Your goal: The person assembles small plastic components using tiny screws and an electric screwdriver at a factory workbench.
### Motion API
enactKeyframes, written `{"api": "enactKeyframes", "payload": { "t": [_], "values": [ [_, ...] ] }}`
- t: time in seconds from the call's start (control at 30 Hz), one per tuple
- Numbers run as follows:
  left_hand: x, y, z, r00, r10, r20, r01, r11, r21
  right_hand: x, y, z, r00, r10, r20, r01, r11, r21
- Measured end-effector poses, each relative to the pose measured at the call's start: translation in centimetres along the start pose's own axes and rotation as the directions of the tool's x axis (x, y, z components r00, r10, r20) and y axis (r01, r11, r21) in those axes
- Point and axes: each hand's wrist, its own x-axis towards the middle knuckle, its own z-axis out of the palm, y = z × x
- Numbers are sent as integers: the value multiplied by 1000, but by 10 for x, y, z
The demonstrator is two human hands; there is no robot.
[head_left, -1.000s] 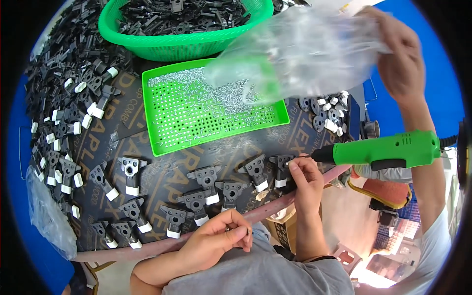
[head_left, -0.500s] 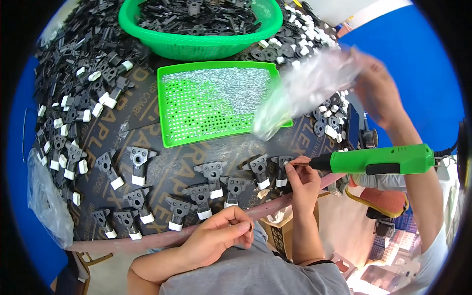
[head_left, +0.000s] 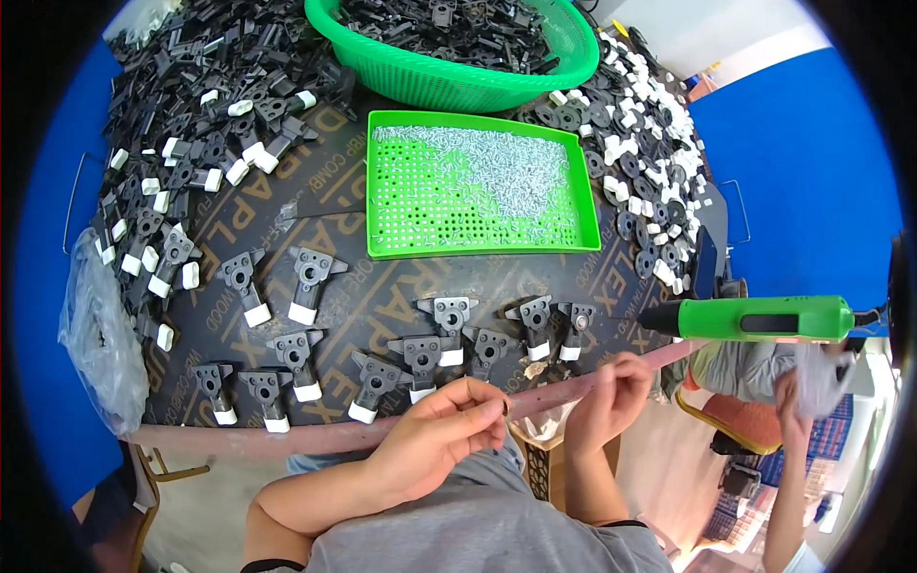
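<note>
My left hand (head_left: pixel 435 435) is closed in a pinch over the table's near edge, a small dark thing just showing at its fingertips. My right hand (head_left: pixel 609 401), slightly blurred, has its fingers curled in by the edge; whether anything is in them cannot be seen. Nearest to it lies a black plastic bracket (head_left: pixel 578 325) with a white end and a small shiny spot in its round hole. Several like brackets (head_left: pixel 310 277) lie spread to the left. A green electric screwdriver (head_left: pixel 764 318) lies level at the right, with no hand on it.
A green perforated tray (head_left: pixel 382 250) holds many small silvery screws (head_left: pixel 516 172). Behind it stands a green basket (head_left: pixel 430 81) of black parts. Loose black and white parts pile up on both sides. Another person's hand (head_left: pixel 788 406) holds a clear bag (head_left: pixel 823 377) at right.
My right hand has drawn back from the rightmost bracket toward the table edge. The other person's arm and clear bag have swung from over the table to the lower right. My view has shifted.
</note>
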Motion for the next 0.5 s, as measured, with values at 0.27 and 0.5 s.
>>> {"api": "enactKeyframes", "payload": {
  "t": [0.27, 0.5],
  "values": [
    [3, -6, 4, 999, 22, -40, -23, 999, -35, 12, -49, 40, 639, -150, 754, 138, 987, 80],
    [3, -9, 0, 999, -1, 40, 3, 999, -54, 29, -48, 30, 801, -35, 597, 55, 998, -15]
  ]
}}
